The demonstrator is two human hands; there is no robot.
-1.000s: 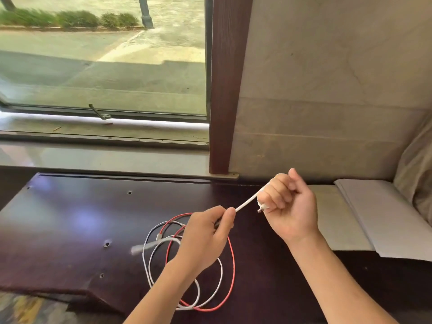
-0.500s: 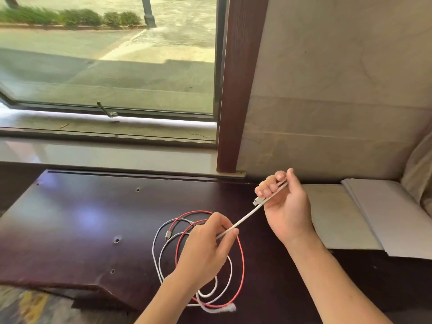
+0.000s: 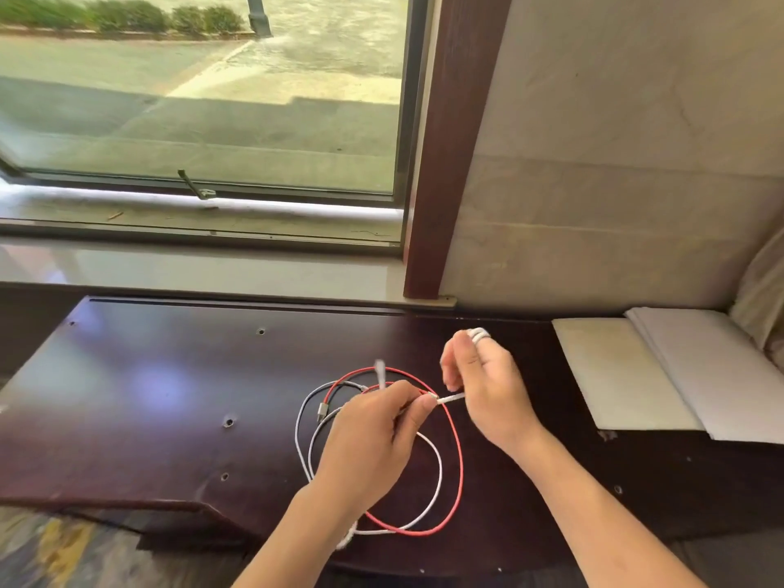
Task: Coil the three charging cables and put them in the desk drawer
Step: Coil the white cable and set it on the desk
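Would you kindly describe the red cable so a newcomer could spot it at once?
Start at the dark wooden desk under the window. Near its front edge, below both hands, lies a tangle of loose loops. The red cable forms the outermost loop, the only coloured one among white cables.

both forearms low and forward, left hand (image 3: 377, 422) in a fingertip pinch, right hand (image 3: 483, 388) half-curled

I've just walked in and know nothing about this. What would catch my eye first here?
Two bare hands meet over the middle of a dark wooden desk: the right hand has a white cable wound round its fingers, and the left hand pinches the same cable. Under them a bright red cable lies in a loose loop, tangled with a pale one. Behind, a large window looks onto pavement.
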